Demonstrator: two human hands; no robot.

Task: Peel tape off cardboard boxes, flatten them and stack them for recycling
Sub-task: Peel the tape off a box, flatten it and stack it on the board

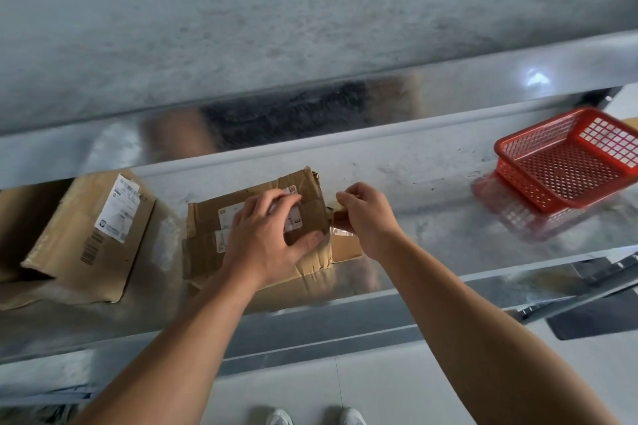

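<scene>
A small box [204, 217] made of brown cardboard sits on a shiny metal table [431, 179]. The box is bent and crumpled. It has white stickers [225, 216] on its top.

The left hand [266, 235] lies flat on top of the small box and presses it down. Its fingers are spread out and a little bent. Its thumb sits on the near right corner of the box. It is not wrapped around the box.

The right hand [369, 217] is just to the right of the small box, at its right end. Its finger and thumb pinch a strip of tape [341, 230]. The tape is clear and shiny. One end of it is stuck to the box, and the other end is in the fingers.

A big box [86, 252] lies to the left of the small box, close to it but not touching. It is brown too, and it has a white label [121, 214] with black bars on it.

A red basket [566, 166] with lots of little holes sits far to the right of the small box, on the same table.

On the floor, nearer than the small box, are the tips of two white shoes [280, 418].
</scene>
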